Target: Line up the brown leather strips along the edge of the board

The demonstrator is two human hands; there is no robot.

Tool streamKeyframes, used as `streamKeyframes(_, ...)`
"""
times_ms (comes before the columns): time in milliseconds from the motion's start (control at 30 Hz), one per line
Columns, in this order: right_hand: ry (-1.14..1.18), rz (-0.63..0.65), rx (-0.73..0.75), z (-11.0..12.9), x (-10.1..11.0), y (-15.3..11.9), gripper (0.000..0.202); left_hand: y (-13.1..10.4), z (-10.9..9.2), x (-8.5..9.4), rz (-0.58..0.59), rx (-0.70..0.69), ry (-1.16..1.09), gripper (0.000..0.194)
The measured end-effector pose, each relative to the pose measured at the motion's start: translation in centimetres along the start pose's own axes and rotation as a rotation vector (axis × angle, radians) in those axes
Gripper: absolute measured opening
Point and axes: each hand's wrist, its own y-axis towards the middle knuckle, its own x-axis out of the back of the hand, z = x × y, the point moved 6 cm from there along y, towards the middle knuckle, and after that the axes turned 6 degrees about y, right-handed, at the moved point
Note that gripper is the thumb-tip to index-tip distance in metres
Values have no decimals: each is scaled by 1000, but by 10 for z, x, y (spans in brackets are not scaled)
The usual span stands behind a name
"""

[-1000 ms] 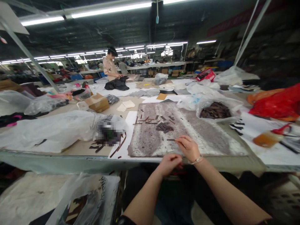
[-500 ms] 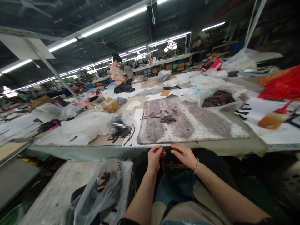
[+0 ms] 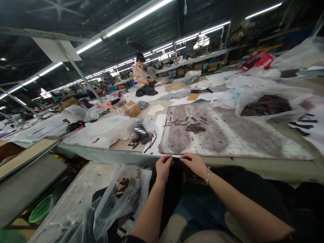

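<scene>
My left hand point(image 3: 163, 167) is closed in a pinch just below the table's front edge. To its right, my right hand point(image 3: 196, 165) also pinches, thumb against forefinger, with a bracelet point(image 3: 208, 175) on the wrist. Whatever lies between the fingertips is too small and dark to make out. Beyond the hands, a stained greyish-brown board point(image 3: 227, 135) lies on the table. On it rest a small heap of dark brown strips point(image 3: 195, 128) and several scattered strips point(image 3: 177, 122).
A clear plastic bag point(image 3: 296, 98) full of brown strips point(image 3: 267, 105) sits at the board's right back. Wrapped material point(image 3: 108, 130) lies to the left. Below left, an open plastic bag point(image 3: 113, 202) rests on a low surface. Across the table a person point(image 3: 140, 74) handles black cloth point(image 3: 146, 89).
The view has swung right-to-left, so the table things sit farther right in the picture. My hands have drawn slightly apart at the fingertips; the right hand's fingers have closed into a pinch.
</scene>
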Motion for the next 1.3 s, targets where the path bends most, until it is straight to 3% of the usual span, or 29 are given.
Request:
streamKeyframes(167,-261,-17,38,21,-34,55,19,53,-3,35,-140,-47,146,32)
streamKeyframes(367,-435,-9,1,14,-56,98,17,92,13,49,-244,-65,330,31)
streamKeyframes(567,-561,33,-28,5,-63,109,17,97,26,50,-260,-67,484,33)
streamKeyframes(1300,-688,96,-55,8,-68,113,20,96,23,49,-250,-52,643,23)
